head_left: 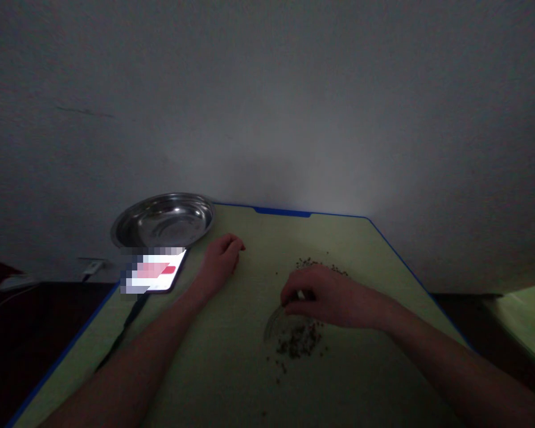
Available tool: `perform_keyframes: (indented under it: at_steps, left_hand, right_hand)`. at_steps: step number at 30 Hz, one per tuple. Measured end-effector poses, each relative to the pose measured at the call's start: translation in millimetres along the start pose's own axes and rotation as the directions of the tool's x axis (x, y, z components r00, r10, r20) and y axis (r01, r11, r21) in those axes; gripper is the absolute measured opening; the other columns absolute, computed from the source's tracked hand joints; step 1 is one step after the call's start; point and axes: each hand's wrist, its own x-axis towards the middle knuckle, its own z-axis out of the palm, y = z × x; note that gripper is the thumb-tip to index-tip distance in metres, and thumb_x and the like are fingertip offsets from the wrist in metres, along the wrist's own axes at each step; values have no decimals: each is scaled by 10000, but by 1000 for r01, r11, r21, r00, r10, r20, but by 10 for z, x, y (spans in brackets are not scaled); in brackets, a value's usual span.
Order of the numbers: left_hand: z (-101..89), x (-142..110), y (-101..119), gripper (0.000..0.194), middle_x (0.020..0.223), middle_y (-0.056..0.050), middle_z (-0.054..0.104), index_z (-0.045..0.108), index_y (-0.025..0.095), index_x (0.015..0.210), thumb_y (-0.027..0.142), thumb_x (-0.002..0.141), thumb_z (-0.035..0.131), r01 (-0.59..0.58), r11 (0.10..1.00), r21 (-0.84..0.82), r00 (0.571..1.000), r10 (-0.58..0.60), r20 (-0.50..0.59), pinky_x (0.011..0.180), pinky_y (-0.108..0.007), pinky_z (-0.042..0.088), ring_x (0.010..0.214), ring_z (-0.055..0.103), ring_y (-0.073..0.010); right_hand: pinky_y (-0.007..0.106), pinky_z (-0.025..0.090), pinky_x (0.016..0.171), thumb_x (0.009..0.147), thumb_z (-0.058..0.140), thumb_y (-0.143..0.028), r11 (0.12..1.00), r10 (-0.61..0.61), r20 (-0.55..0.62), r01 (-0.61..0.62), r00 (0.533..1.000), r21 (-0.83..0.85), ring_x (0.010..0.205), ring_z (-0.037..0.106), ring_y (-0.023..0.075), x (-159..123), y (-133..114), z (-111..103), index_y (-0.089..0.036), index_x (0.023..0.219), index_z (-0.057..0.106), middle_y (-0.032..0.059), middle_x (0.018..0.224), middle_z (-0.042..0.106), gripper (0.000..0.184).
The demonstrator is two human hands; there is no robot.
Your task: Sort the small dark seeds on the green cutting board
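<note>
My right hand (323,295) is over the table (249,368), with its fingers curled toward the thumb in a pinch. What it holds, if anything, is too dark and small to make out. Beneath the fingers is a clear, curved-edged dish or lid (270,326), partly covered by the hand. Small dark grains (299,342) lie in a loose pile at its near side, a few scattered toward me. More dark grains (310,262) spread beyond the hand. My left hand (223,257) rests on the table to the left, loosely closed, with nothing visible in it.
A shiny metal basin (173,220) sits at the table's far left corner. A lit phone or tablet (164,270) is in front of it, with a dark strap or cable (123,330) running toward me. A pale wall (267,119) rises behind the blue-edged table.
</note>
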Motion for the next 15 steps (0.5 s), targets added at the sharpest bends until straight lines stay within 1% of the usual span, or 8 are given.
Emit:
perform_keyframes:
  at_steps: [3,6,7,11,15]
  left_hand:
    - [3,7,-16,204,412,68,419,556,200,667,358,745,452,-5,1000,-4,1000,5,5,419,-235,291,385,389,-109]
    - [12,18,-37,204,397,69,412,547,203,662,356,754,449,-14,1000,-8,1000,14,8,424,-235,294,378,382,-107]
    - [16,21,-42,203,395,69,412,546,203,659,354,755,450,-18,1000,-6,1000,18,11,424,-235,292,378,381,-106]
    - [32,20,-45,192,400,69,413,544,206,659,347,754,455,-20,1000,-19,1000,20,9,417,-238,278,369,370,-103]
    - [39,7,-28,182,407,70,413,538,206,655,337,755,460,-24,999,-25,1000,24,9,420,-241,280,369,371,-100]
  right_hand:
    - [210,402,590,840,641,-219,997,77,-92,-78,993,-8,643,564,104,-177,5,-63,-213,845,701,-26,746,668,60]
    - [222,414,582,881,594,-273,986,168,-147,-165,975,28,631,560,109,-439,75,-87,-226,849,691,-21,753,658,112]
    - [232,426,601,893,574,-285,979,203,-157,-199,966,42,673,578,122,-536,115,-84,-225,855,684,-9,778,665,132]
    - [283,473,664,909,538,-348,940,341,-137,-332,930,84,759,628,164,-897,323,-20,-242,897,690,22,857,704,186]
    - [329,498,748,902,530,-352,914,405,-143,-393,903,105,856,654,195,-1106,484,82,-250,926,701,44,958,727,201]
